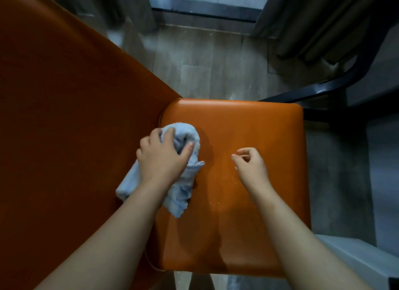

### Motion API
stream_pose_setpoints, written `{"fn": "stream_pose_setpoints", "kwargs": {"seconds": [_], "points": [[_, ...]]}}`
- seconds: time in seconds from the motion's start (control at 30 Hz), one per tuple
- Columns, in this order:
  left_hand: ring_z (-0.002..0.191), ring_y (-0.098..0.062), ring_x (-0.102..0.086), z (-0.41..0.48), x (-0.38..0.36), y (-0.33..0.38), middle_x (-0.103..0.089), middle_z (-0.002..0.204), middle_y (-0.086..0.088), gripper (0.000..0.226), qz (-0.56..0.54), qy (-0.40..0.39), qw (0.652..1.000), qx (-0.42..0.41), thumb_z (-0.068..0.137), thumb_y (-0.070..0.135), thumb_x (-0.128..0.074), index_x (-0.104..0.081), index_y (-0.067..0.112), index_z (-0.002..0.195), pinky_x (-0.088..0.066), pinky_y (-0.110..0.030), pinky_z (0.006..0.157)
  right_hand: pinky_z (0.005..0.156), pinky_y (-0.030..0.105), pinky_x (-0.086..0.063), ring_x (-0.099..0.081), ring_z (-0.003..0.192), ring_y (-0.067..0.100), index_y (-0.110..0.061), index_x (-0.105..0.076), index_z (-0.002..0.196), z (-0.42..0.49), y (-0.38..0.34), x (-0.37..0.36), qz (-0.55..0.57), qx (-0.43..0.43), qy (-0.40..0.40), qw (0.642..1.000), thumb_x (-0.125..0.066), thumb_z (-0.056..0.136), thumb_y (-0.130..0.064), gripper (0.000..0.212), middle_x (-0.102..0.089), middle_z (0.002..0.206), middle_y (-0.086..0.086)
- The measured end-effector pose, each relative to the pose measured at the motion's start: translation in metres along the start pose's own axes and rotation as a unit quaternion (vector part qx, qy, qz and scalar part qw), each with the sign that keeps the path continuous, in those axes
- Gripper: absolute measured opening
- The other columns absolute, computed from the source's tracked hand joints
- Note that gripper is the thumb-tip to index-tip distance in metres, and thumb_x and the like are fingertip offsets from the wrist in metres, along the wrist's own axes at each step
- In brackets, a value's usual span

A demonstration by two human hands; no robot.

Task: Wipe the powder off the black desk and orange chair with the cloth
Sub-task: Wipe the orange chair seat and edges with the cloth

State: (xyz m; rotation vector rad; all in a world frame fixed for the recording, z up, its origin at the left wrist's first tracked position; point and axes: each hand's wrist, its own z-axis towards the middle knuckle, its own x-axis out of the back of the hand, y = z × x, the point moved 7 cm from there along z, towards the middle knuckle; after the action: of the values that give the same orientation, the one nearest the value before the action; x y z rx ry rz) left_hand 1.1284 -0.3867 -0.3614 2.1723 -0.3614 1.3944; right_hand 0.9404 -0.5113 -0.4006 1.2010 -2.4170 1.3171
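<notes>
The orange chair seat (254,125) fills the middle of the view, with its orange backrest (64,117) rising at the left. A few pale specks of powder (236,182) dot the seat's centre. My left hand (162,156) grips a bunched light blue cloth (183,188) at the seat's left edge, next to the backrest. The cloth's loose ends trail below my wrist. My right hand (250,162) hovers over the middle of the seat, fingers loosely curled and holding nothing. The black desk is not in view.
A black metal chair frame (323,89) curves away at the upper right. Grey floor tiles (205,69) lie beyond the seat, with dark curtains (313,26) and a window sill at the top. A pale ledge (356,257) sits at the lower right.
</notes>
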Motion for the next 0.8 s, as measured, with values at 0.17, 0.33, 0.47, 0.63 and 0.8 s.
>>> {"fn": "stream_pose_setpoints", "kwargs": {"seconds": [0.17,0.33,0.47,0.63,0.8], "points": [[0.140,-0.035,-0.021,0.013,-0.013,-0.017,-0.030,0.149,-0.015,0.049,-0.165,0.026,0.986,0.023,0.090,0.025,-0.055,-0.045,0.019,0.137,-0.018,-0.043,0.114,0.086,0.039,-0.052,-0.059,0.097,0.022,-0.023,-0.053,0.098,0.007,0.019,0.001,-0.004,-0.013,0.000,1.000,-0.057,0.092,-0.024,0.008,-0.056,0.095,-0.004],[0.136,-0.035,-0.017,-0.007,-0.069,-0.020,0.016,0.155,-0.002,0.112,0.036,-0.169,0.983,0.056,0.066,0.067,-0.066,0.017,0.049,0.141,-0.031,-0.051,0.101,0.088,0.043,-0.050,-0.060,0.093,0.024,-0.020,-0.055,0.091,0.007,0.029,-0.006,0.011,-0.008,-0.011,1.000,-0.059,0.089,-0.019,0.004,-0.056,0.084,-0.006],[0.121,-0.034,-0.036,-0.004,-0.050,-0.016,-0.012,0.150,-0.003,0.088,-0.007,-0.106,0.993,0.059,0.076,0.031,-0.064,-0.010,0.047,0.144,-0.038,-0.043,0.091,0.072,0.031,-0.047,-0.061,0.087,0.021,-0.028,-0.054,0.084,0.004,0.027,-0.008,0.030,0.001,-0.026,0.999,-0.058,0.088,-0.020,0.010,-0.058,0.085,-0.009],[0.122,-0.037,-0.034,0.003,0.018,-0.005,-0.020,0.153,-0.004,0.060,0.048,0.070,0.996,-0.024,0.069,0.022,-0.066,-0.053,0.034,0.126,-0.033,-0.047,0.095,0.092,0.044,-0.049,-0.059,0.099,0.023,-0.018,-0.056,0.099,0.011,0.026,0.011,0.025,0.002,-0.005,1.000,-0.056,0.092,-0.018,0.007,-0.056,0.091,-0.005],[0.143,-0.032,-0.003,0.010,-0.021,0.011,-0.002,0.158,-0.005,0.064,0.040,-0.058,0.996,0.061,0.075,0.076,-0.032,-0.047,0.041,0.126,-0.013,-0.063,0.106,0.091,0.044,-0.049,-0.060,0.099,0.025,-0.021,-0.055,0.099,0.016,0.029,0.023,0.021,-0.005,0.005,1.000,-0.054,0.093,-0.021,0.006,-0.053,0.091,-0.008]]}}
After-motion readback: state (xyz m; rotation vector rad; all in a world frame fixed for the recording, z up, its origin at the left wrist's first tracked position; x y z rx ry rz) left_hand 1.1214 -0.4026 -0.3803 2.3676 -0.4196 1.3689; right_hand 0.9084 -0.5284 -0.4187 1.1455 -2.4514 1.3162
